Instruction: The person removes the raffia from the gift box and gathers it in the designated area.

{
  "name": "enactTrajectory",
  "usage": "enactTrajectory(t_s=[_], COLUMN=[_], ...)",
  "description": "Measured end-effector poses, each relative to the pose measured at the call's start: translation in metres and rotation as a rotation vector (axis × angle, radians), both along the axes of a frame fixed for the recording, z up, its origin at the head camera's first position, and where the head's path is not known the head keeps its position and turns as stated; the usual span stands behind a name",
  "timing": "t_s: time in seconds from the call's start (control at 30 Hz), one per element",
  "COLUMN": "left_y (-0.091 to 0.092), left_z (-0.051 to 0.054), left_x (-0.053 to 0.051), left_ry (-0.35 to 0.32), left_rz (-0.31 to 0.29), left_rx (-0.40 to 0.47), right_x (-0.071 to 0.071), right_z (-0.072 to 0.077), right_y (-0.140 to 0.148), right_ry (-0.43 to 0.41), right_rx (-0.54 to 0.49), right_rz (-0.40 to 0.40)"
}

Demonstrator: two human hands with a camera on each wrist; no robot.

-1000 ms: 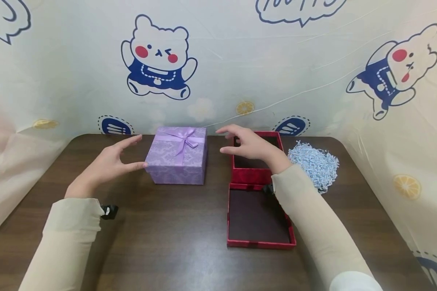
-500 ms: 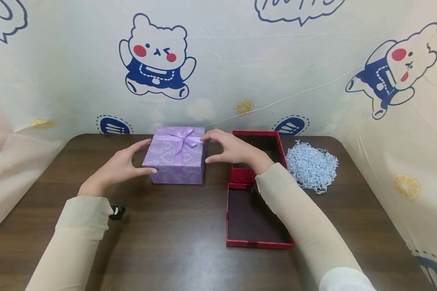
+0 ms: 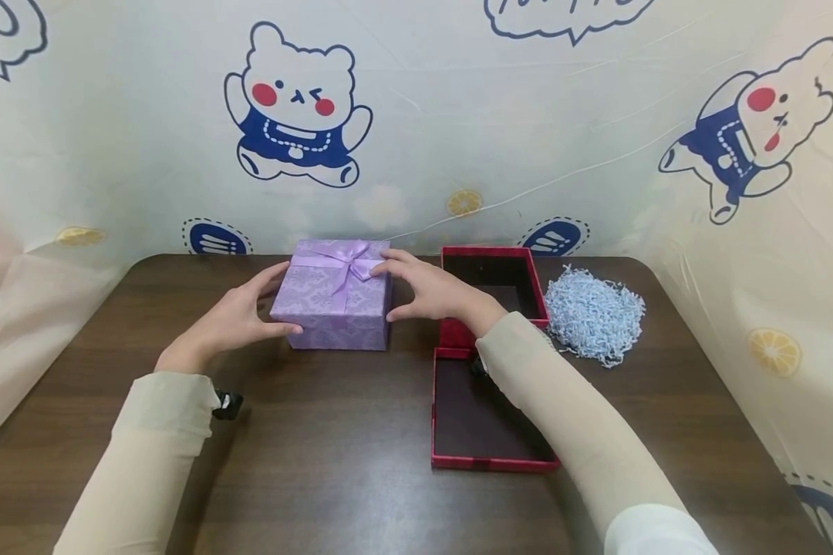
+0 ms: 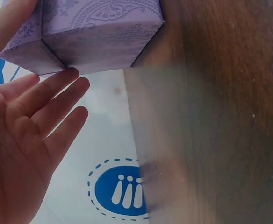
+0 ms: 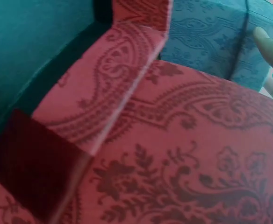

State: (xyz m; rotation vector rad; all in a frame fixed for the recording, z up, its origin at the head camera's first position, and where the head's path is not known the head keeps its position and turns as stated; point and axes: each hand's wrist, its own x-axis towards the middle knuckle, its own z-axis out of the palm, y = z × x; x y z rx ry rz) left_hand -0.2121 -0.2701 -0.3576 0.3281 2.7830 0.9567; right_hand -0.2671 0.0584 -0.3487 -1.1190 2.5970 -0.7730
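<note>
We note the worktop (image 3: 305,455) carrying the purple box (image 3: 329,302) on its far part, left of the open red box (image 3: 455,334). The purple box lies right of the left hand (image 3: 232,316) and left of the right hand (image 3: 433,291); we judge neither clearly nearer. Looking nearly square, it gives us no long axis. Both hands are spread, thumbs apart from fingers; we cannot tell how firmly they touch. The bow (image 3: 349,264) sits by the right hand's fingers.

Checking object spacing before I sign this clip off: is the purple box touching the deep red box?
Apart. The head view shows a strip of brown table between purple box and deep red box, below the right hand.
</note>
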Motion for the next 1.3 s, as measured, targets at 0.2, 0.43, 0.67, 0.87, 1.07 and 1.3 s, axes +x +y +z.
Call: enactTrajectory(t_s=[0.2, 0.43, 0.67, 0.87, 1.07, 1.3], left_y=[-0.0011, 0.0018, 0.0039, 0.0051, 0.0041, 0.0036], left_z=[-0.001, -0.0019, -0.0011, 0.0011, 0.0026, 0.0039], left_x=[-0.0001, -0.0013, -0.0004, 0.0, 0.0006, 0.0025], left_ry=[0.005, 0.021, 0.025, 0.045, 0.068, 0.095], left_rz=[0.001, -0.003, 0.001, -0.013, -0.019, -0.017], left_rx=[0.014, 0.017, 0.004, 0.014, 0.023, 0.05], right_x=[0.0011, 0.0034, 0.0047, 0.0052, 0.0054, 0.0048], right_z=[-0.0029, -0.0035, -0.0039, -0.0049, -0.005, -0.0063], right_y=[-0.004, -0.0033, -0.0043, -0.0052, -0.0041, -0.0018], right_ry=[0.063, 0.09, 0.095, 0.11, 0.109, 0.103], right_rx=[0.067, 0.093, 0.115, 0.125, 0.094, 0.039], right_rz=[-0.022, -0.037, -0.046, -0.047, -0.05, -0.039])
